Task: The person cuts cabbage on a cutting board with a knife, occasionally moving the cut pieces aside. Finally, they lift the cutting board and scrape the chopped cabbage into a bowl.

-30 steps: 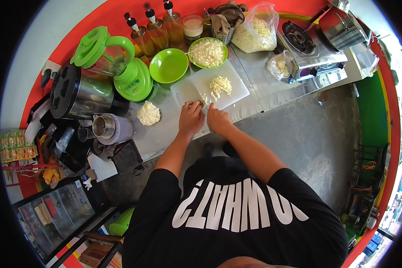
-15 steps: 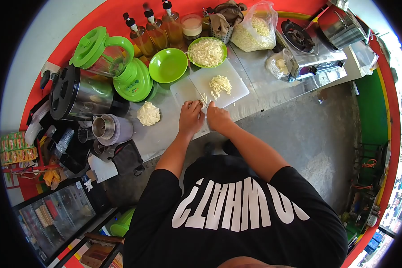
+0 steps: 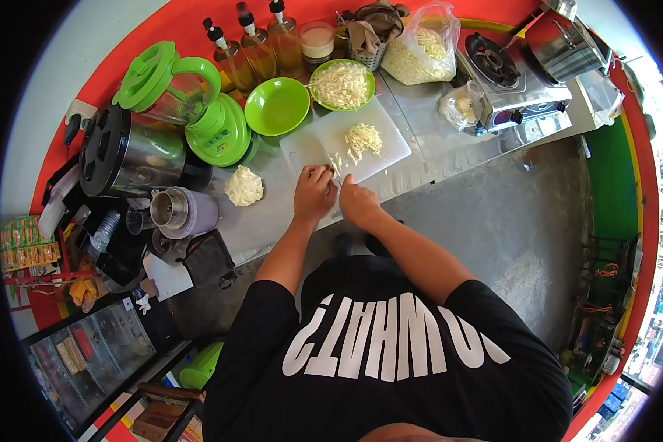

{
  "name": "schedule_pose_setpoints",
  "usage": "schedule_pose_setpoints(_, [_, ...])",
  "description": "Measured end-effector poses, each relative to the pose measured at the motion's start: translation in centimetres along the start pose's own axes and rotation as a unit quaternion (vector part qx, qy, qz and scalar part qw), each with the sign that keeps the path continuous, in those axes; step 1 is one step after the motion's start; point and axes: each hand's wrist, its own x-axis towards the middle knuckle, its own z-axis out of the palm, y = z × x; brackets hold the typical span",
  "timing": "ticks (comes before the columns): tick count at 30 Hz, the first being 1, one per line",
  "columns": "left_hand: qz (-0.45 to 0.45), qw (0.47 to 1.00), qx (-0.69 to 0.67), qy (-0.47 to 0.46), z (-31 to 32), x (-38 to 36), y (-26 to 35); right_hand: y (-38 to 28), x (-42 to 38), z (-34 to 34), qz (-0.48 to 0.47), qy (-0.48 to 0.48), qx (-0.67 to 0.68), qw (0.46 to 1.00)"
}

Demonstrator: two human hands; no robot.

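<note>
A white cutting board (image 3: pixel 306 147) lies on the metal counter, with a pile of pale shredded vegetable (image 3: pixel 363 142) on its right half. My left hand (image 3: pixel 316 195) is closed, its fingers curled over a pale piece at the board's near edge; the fingers mostly hide it. Right beside it, my right hand (image 3: pixel 359 204) is wrapped round a knife, of which only a thin bit of blade (image 3: pixel 338 181) shows between the hands. A few pale shreds (image 3: pixel 337 163) lie just beyond my left fingertips. A whitish lump (image 3: pixel 244 186) sits on the counter left of the board.
Behind the board stand an empty green bowl (image 3: pixel 277 107) and a green plate of shreds (image 3: pixel 341 85). A green blender (image 3: pixel 217 132) and pump bottles (image 3: pixel 257 48) are left and behind. A bag of shreds (image 3: pixel 420 57) and a gas stove (image 3: pixel 504 81) stand right.
My right hand has drawn back slightly toward my body. My left hand stays in nearly the same place, and the pile on the board looks unchanged.
</note>
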Motion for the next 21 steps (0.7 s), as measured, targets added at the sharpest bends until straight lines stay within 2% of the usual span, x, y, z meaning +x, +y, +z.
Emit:
schedule_pose_setpoints(3, [0.001, 1.000, -0.006, 0.000, -0.1, 0.1, 0.0, 0.4, 0.1, 1.1, 0.025, 0.021, 0.028, 0.999])
schedule_pose_setpoints(9, [-0.007, 1.000, 0.000, 0.001, -0.1, 0.0, 0.3, 2.7, 0.2, 1.1, -0.003, 0.031, 0.005, 1.000])
schedule_pose_setpoints(14, [-0.029, 0.999, -0.012, 0.011, -0.2, 0.2, 1.1, 6.7, 0.0, 0.0, 0.018, 0.058, 0.015, 0.998])
schedule_pose_setpoints(17, [-0.064, 0.998, -0.019, 0.015, -0.2, 0.5, 2.1, 9.3, 0.2, -2.5, 0.008, 0.037, -0.001, 0.999])
schedule_pose_setpoints(19, [-0.189, 0.981, 0.007, -0.041, -0.3, 1.5, 3.3, 11.0, 0.8, -4.5, -0.010, 0.019, -0.012, 1.000])
schedule_pose_setpoints(21, [-0.206, 0.976, 0.018, -0.062, -0.5, 1.8, 3.6, 12.2, 1.3, -5.1, -0.055, -0.012, -0.026, 0.998])
